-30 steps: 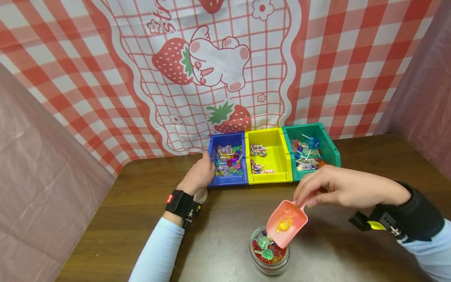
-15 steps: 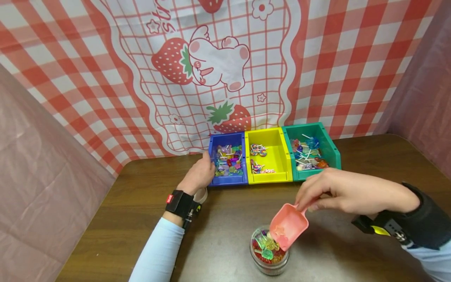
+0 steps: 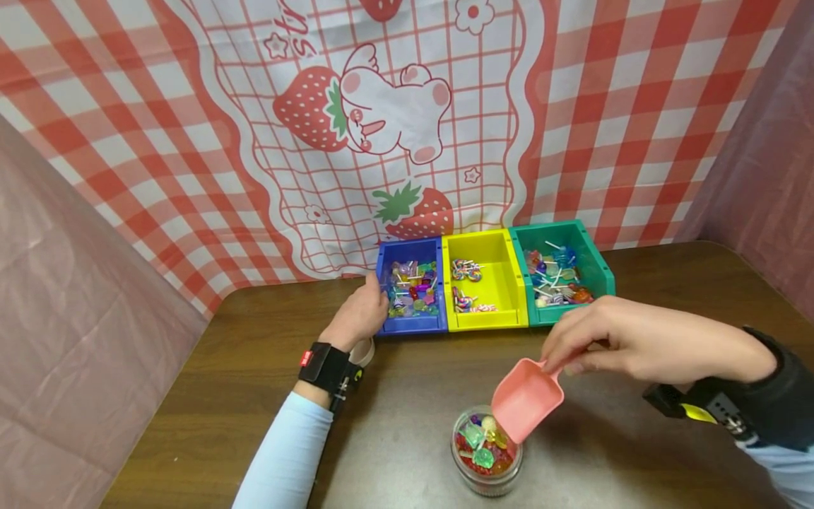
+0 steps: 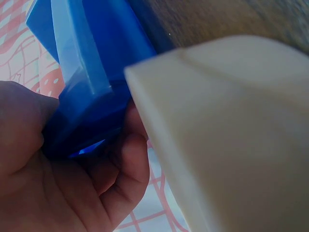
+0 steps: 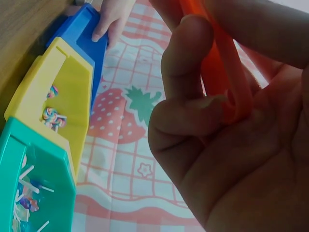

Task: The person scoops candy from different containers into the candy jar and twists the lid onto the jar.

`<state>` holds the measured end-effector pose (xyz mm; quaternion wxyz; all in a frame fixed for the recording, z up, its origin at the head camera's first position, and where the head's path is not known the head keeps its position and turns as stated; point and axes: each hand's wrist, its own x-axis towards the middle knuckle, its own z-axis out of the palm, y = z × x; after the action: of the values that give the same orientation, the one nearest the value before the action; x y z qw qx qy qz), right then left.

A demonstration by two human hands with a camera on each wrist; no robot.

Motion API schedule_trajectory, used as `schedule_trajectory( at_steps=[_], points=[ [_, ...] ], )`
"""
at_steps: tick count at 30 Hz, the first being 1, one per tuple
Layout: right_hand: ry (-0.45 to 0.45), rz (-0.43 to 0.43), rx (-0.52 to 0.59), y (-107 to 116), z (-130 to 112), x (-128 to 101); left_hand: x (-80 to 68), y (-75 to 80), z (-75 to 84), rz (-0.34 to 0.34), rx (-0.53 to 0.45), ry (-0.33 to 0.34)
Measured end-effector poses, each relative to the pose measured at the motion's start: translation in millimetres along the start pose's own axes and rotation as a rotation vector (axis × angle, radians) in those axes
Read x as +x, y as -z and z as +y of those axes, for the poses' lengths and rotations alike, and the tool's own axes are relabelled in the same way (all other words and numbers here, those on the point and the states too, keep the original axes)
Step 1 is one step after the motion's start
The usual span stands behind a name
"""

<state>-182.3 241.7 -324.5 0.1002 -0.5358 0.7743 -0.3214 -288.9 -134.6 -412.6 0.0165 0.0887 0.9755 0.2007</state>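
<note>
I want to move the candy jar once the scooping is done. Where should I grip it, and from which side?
Grip the clear jar around its round side wall, below the rim, probably from its left. The pink scoop in the right hand hangs tilted over its open mouth on the right, and candies fill it close to the rim, so keep it upright.

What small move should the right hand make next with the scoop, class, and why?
Probably level the pink scoop and carry it back toward the bins: the right hand holds it tipped over the jar, and it looks emptied, its sweets lying in the jar.
</note>
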Motion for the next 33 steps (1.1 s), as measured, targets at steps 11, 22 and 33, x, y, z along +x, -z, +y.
schedule_trajectory(
  at_steps=[11, 22, 33],
  points=[
    [-0.258, 0.281, -0.121, 8.0, -0.8, -3.4, 0.1, 3.9, -2.6, 0.005, 0.008, 0.004],
    [-0.457, 0.437, -0.494, 8.8, 21.2, -27.7, -0.4, 1.0, -0.3, -0.014, -0.010, 0.000],
    [-0.590, 0.482, -0.517, -10.1, 56.3, -46.0, -1.0, 2.6, 0.6, -0.026, -0.008, 0.018]
  ],
)
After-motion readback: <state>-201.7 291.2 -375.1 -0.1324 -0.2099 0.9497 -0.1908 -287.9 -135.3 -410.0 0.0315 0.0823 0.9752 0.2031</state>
